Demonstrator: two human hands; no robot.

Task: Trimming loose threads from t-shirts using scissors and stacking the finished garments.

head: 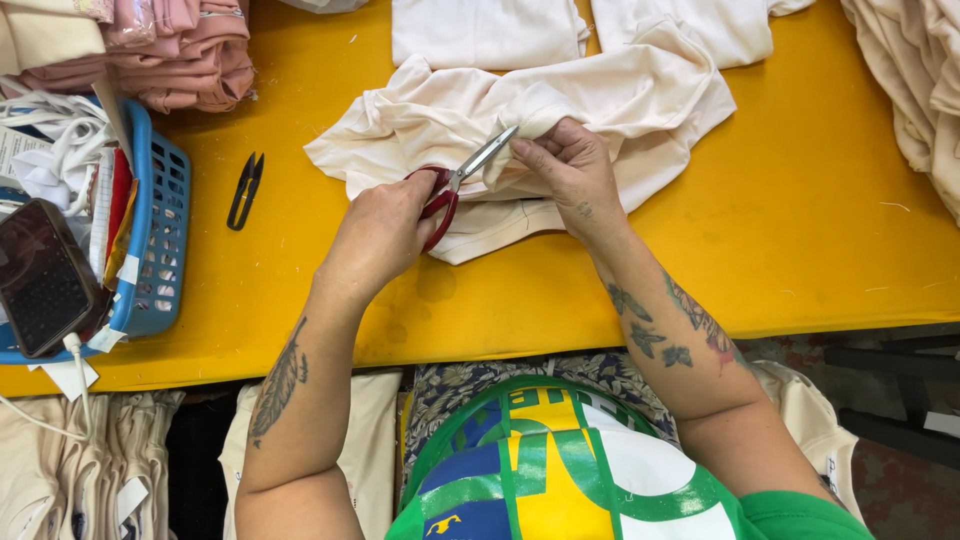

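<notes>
Your left hand grips red-handled scissors, blades slightly parted; your right hand pinches the cream garment.

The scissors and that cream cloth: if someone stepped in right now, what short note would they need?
Left hand: closed around the red handles of the scissors, blades open at a fold of cloth.
Right hand: pinching the cream garment up beside the blade tips.
The garment lies crumpled on the yellow table; more cream pieces lie behind it, pink ones far left.
Black thread snips lie unused beside the blue basket.
Done: fold lifted, blades placed. Left: the snip itself; no cut shows yet.
</notes>
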